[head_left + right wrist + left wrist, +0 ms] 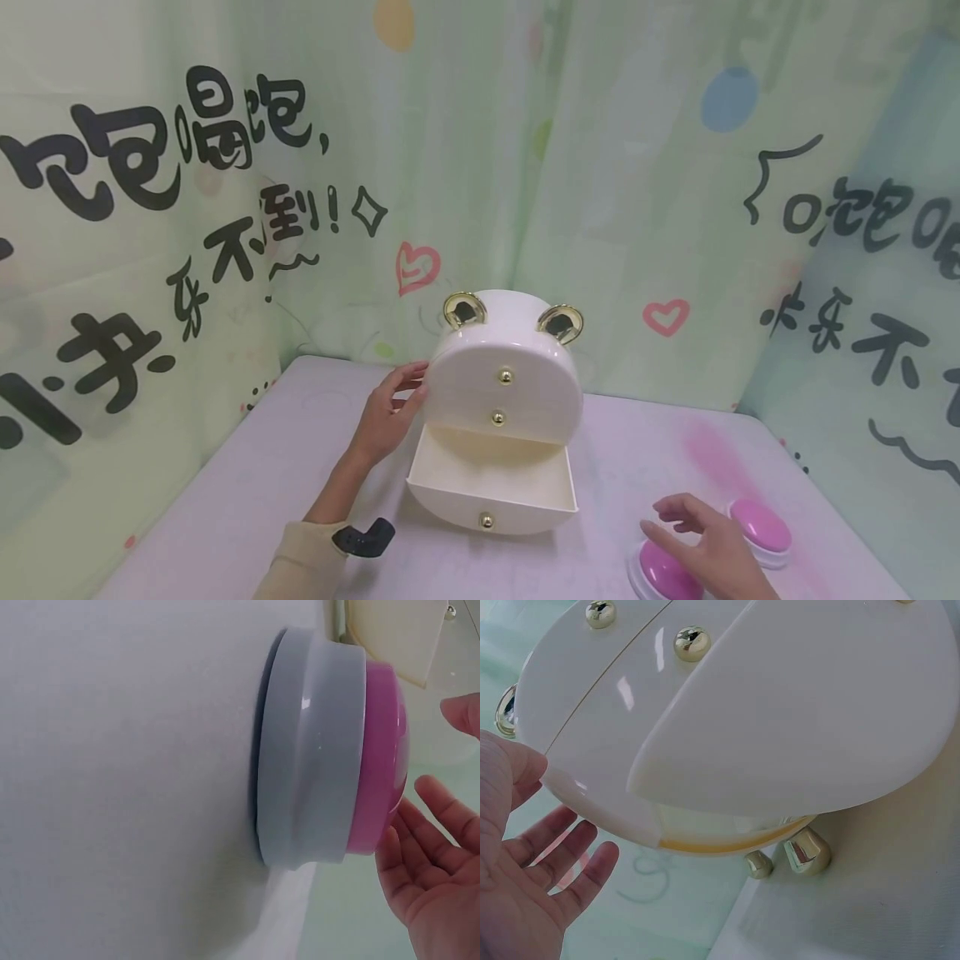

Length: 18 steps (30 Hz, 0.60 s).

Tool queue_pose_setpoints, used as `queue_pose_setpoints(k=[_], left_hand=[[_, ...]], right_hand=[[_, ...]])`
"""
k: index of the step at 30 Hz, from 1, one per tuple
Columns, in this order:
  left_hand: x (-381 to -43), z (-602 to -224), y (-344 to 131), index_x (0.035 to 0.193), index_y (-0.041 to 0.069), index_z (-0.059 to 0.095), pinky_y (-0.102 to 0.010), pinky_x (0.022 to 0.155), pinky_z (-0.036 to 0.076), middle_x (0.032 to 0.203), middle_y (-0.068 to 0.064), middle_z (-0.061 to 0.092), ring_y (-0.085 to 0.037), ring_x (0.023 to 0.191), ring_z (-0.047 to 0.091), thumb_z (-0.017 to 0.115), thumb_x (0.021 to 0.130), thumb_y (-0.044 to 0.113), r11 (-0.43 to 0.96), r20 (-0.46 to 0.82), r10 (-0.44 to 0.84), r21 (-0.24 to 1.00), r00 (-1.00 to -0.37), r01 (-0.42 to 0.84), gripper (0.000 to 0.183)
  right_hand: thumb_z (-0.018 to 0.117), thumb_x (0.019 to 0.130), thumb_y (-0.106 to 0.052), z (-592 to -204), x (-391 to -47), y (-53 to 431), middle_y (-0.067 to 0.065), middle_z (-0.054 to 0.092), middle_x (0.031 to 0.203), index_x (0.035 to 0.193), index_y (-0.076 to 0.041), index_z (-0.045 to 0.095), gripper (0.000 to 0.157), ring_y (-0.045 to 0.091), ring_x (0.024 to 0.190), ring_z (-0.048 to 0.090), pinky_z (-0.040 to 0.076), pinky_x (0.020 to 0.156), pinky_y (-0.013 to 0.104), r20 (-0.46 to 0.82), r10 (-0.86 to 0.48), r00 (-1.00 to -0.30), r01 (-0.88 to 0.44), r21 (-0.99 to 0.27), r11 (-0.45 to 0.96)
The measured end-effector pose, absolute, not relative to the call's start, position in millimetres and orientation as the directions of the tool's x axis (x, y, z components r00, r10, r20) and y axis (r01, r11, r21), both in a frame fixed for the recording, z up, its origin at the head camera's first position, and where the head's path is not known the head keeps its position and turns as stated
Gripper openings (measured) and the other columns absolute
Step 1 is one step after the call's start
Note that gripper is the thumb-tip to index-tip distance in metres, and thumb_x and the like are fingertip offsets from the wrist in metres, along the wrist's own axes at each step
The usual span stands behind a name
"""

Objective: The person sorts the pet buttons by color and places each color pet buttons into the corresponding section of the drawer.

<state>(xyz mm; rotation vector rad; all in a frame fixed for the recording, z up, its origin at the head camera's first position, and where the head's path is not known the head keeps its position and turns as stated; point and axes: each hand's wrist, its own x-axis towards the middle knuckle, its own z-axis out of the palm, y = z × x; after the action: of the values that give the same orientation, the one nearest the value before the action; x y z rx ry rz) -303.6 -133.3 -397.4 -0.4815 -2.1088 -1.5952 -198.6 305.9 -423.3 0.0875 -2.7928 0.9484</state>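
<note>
A glossy white rounded drawer box (517,396) stands upright, with two gold-rimmed rings like eyes on top and gold ball knobs down its front. Its bottom drawer (487,496) is pulled out, and no contents show inside. At the box's left side is my left hand (388,417), thumb and fingertips at the edge, fingers relaxed; the left wrist view shows this hand (536,855) gripping nothing. My right hand (712,546) hovers with spread, loosely bent fingers above a pink push button (667,573) on a pale round base (311,750), holding nothing.
A second pink button (761,525) sits just behind and right of the first. The pale tabletop (330,392) ends at a hanging curtain (630,208) printed with black characters and hearts. A dark watch-like band (365,538) is on my left wrist.
</note>
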Motion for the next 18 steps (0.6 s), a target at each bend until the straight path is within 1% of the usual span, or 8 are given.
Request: queue_pose_setpoints(k=[2, 4, 8, 11, 12, 13, 16, 18], left_hand=[[-303.6, -397.7, -133.2, 0.138, 0.005, 0.06, -0.033, 0.084, 0.052, 0.132, -0.017, 0.065, -0.033, 0.119, 0.063, 0.063, 0.101, 0.011, 0.263, 0.547, 0.003, 0.807, -0.837, 0.529, 0.038], [-303.5, -397.8, -133.5, 0.138, 0.005, 0.06, -0.033, 0.084, 0.052, 0.132, -0.017, 0.066, -0.033, 0.119, 0.063, 0.063, 0.101, 0.011, 0.261, 0.549, 0.002, 0.806, -0.836, 0.531, 0.038], [-303.7, -398.0, -134.1, 0.138, 0.007, 0.061, -0.035, 0.085, 0.052, 0.132, -0.015, 0.066, -0.032, 0.119, 0.064, 0.063, 0.101, 0.011, 0.276, 0.544, 0.004, 0.806, -0.839, 0.524, 0.037], [-304.1, -398.6, -134.3, 0.139, 0.008, 0.06, -0.038, 0.087, 0.053, 0.132, -0.016, 0.066, -0.033, 0.12, 0.063, 0.062, 0.102, 0.012, 0.285, 0.541, 0.01, 0.804, -0.841, 0.521, 0.037], [-304.0, -398.6, -134.3, 0.139, 0.008, 0.06, -0.039, 0.087, 0.053, 0.132, -0.016, 0.066, -0.033, 0.12, 0.063, 0.062, 0.102, 0.012, 0.286, 0.541, 0.012, 0.804, -0.841, 0.521, 0.037], [-304.1, -398.7, -134.3, 0.139, 0.007, 0.06, -0.039, 0.087, 0.053, 0.132, -0.016, 0.066, -0.033, 0.12, 0.063, 0.061, 0.102, 0.012, 0.287, 0.542, 0.014, 0.803, -0.84, 0.523, 0.037], [-303.4, -397.7, -134.1, 0.139, 0.008, 0.059, -0.039, 0.087, 0.054, 0.132, -0.015, 0.066, -0.032, 0.12, 0.063, 0.061, 0.102, 0.013, 0.29, 0.54, 0.015, 0.804, -0.842, 0.52, 0.037], [-303.2, -397.1, -134.0, 0.139, 0.008, 0.059, -0.039, 0.087, 0.053, 0.132, -0.015, 0.066, -0.032, 0.12, 0.063, 0.061, 0.102, 0.012, 0.289, 0.534, 0.014, 0.807, -0.846, 0.514, 0.037]], right_hand=[[0.082, 0.086, -0.04, -424.9, -198.3, 308.5, 0.002, 0.071, 0.113, 0.116, -0.01, 0.069, 0.044, 0.023, 0.106, 0.066, 0.054, 0.085, 0.03, 0.146, -0.018, -0.989, -0.105, -0.615, 0.782], [0.082, 0.087, -0.038, -427.4, -198.6, 310.9, 0.006, 0.069, 0.12, 0.121, -0.009, 0.067, 0.048, 0.03, 0.113, 0.065, 0.054, 0.087, 0.03, 0.113, -0.051, -0.992, -0.112, -0.637, 0.762], [0.083, 0.086, -0.036, -434.1, -198.4, 314.9, 0.007, 0.067, 0.13, 0.129, -0.011, 0.063, 0.053, 0.037, 0.12, 0.062, 0.052, 0.091, 0.028, 0.091, -0.123, -0.988, -0.153, -0.658, 0.737], [0.084, 0.084, -0.037, -438.9, -197.7, 316.6, 0.004, 0.066, 0.133, 0.13, -0.015, 0.062, 0.056, 0.037, 0.123, 0.061, 0.051, 0.094, 0.029, 0.085, -0.158, -0.984, -0.175, -0.639, 0.749], [0.084, 0.083, -0.039, -439.9, -197.4, 316.7, 0.002, 0.065, 0.133, 0.131, -0.016, 0.062, 0.057, 0.035, 0.124, 0.061, 0.05, 0.096, 0.03, 0.068, -0.158, -0.985, -0.165, -0.631, 0.758], [0.085, 0.083, -0.04, -440.8, -197.5, 316.9, 0.003, 0.065, 0.134, 0.131, -0.016, 0.062, 0.059, 0.035, 0.124, 0.061, 0.051, 0.098, 0.035, 0.05, -0.16, -0.986, -0.155, -0.631, 0.76], [0.086, 0.08, -0.044, -441.7, -197.7, 316.3, 0.006, 0.063, 0.137, 0.133, -0.019, 0.061, 0.064, 0.031, 0.121, 0.058, 0.052, 0.098, 0.046, -0.066, -0.126, -0.99, -0.053, -0.654, 0.755], [0.087, 0.078, -0.044, -441.6, -198.2, 316.0, 0.009, 0.061, 0.137, 0.134, -0.019, 0.06, 0.067, 0.03, 0.117, 0.057, 0.055, 0.093, 0.043, -0.12, -0.124, -0.985, -0.012, -0.669, 0.743]])
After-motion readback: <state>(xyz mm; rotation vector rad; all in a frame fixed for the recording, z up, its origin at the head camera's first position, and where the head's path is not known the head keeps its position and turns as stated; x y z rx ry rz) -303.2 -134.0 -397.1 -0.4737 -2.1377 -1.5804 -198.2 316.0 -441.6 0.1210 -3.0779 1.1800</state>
